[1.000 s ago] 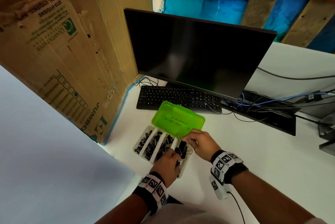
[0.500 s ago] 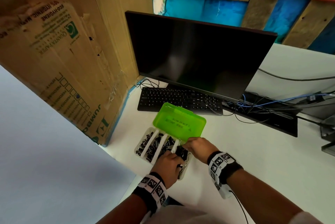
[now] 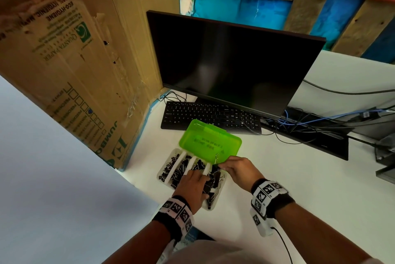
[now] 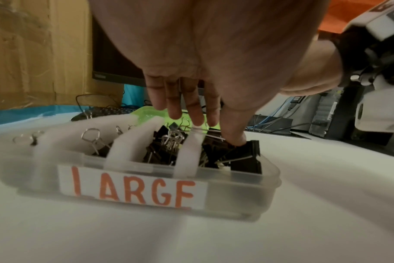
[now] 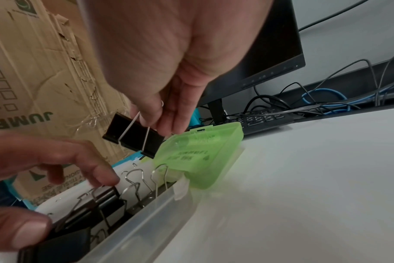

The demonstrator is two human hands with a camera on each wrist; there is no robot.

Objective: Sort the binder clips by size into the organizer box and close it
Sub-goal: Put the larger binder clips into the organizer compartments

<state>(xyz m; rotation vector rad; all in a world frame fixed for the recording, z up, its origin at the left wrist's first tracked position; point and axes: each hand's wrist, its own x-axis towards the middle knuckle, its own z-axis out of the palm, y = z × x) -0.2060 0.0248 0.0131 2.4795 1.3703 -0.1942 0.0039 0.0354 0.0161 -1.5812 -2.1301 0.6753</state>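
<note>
Organizer box (image 3: 164,169) found on white desk (image 3: 288,178), just in front of black keyboard (image 3: 210,117) and dark monitor (image 3: 230,65). Large cardboard carton (image 3: 70,65) standing close on left of box; bundle of cables (image 3: 310,122) lying behind and to the right. Open desk surface noted to right of box and along near edge.

Box seen as clear plastic tray, split by white dividers (image 4: 189,156) into four lengthwise compartments, each holding black binder clips with wire handles. Hand-lettered label "LARGE" (image 4: 133,188) in orange fixed to near wall. Green translucent lid (image 3: 210,142) swung open at far side, tilted up, hinge edge against tray.

Left hand (image 3: 191,186) laid over near right portion of box, fingers (image 4: 233,131) extended and pressing down on clips in rightmost compartment; nothing gripped.

Right hand (image 3: 239,169) held above far right corner of box, just in front of lid. One large binder clip (image 5: 133,136) pinched by its wire handle between thumb and fingers (image 5: 151,113), hanging clear of tray, tilted, above rightmost compartment. Wire handles of stowed clips (image 5: 146,179) standing up beneath it.
</note>
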